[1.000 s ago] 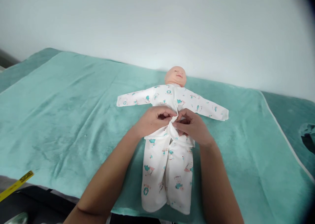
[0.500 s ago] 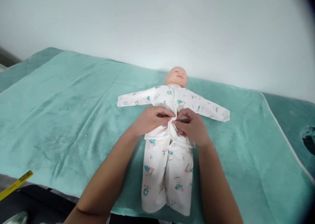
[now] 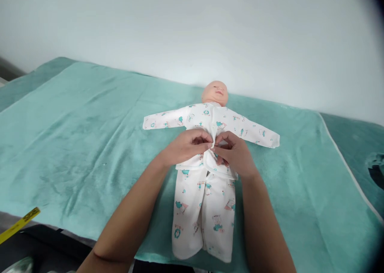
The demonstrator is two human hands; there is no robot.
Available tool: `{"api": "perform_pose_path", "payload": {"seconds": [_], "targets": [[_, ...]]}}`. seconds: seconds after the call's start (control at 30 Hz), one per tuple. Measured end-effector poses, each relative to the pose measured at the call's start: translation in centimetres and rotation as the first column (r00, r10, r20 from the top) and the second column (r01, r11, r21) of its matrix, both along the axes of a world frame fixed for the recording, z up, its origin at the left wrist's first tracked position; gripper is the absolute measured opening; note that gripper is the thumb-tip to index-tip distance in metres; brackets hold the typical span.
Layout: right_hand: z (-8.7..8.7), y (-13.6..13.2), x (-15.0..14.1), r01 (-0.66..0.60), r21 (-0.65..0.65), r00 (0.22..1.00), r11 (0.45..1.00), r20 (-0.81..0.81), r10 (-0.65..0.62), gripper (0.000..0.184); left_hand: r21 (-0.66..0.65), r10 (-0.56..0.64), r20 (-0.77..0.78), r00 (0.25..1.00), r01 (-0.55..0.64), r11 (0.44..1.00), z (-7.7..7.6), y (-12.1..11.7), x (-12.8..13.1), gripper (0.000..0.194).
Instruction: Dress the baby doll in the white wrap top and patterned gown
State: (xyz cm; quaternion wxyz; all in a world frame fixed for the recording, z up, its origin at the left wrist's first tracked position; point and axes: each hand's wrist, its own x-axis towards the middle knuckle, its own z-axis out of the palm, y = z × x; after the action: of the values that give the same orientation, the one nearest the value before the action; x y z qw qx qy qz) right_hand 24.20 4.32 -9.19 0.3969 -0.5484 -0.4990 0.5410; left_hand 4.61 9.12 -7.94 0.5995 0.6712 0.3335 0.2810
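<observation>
A baby doll [image 3: 215, 92] lies on its back with its arms spread, dressed in a white printed jacket [image 3: 200, 117] and matching pants [image 3: 189, 213]. My left hand [image 3: 189, 145] pinches the jacket's front edge from the left, at the belly. From the right, my right hand [image 3: 234, 151] pinches the same front edge, fingertips almost meeting those of the left. The cloth between them is lifted slightly. Whether a button or snap is under my fingers cannot be made out. Below my hands the jacket's lower hem hangs slightly apart over the pants.
A green blanket [image 3: 90, 145] with a pale border covers the bed under the doll. Behind it rises a white wall [image 3: 180, 29]. At the lower left are a yellow strip [image 3: 19, 226] and a black item [image 3: 45, 249]. Something dark lies at the right edge.
My fingertips have drawn slightly closer together at the jacket's front edge. The doll has hardly moved.
</observation>
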Motion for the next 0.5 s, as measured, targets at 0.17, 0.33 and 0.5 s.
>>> {"api": "perform_pose_path", "payload": {"seconds": [0.17, 0.33, 0.5], "targets": [[-0.01, -0.05, 0.23, -0.083, 0.029, 0.996, 0.996, -0.034, 0.084, 0.026, -0.073, -0.046, 0.045, 0.998, 0.049, 0.996, -0.09, 0.17, -0.1, 0.016], [0.29, -0.11, -0.08, -0.044, 0.015, 0.999, 0.999, -0.018, 0.044, 0.024, -0.095, -0.061, 0.046, 0.997, 0.065, 0.993, 0.08, 0.24, -0.24, 0.015], [0.43, -0.08, -0.31, -0.005, 0.023, 1.0, 1.0, -0.02, 0.005, 0.024, -0.07, -0.035, 0.058, 0.998, 0.039, 0.997, -0.22, 0.15, -0.05, 0.016]]}}
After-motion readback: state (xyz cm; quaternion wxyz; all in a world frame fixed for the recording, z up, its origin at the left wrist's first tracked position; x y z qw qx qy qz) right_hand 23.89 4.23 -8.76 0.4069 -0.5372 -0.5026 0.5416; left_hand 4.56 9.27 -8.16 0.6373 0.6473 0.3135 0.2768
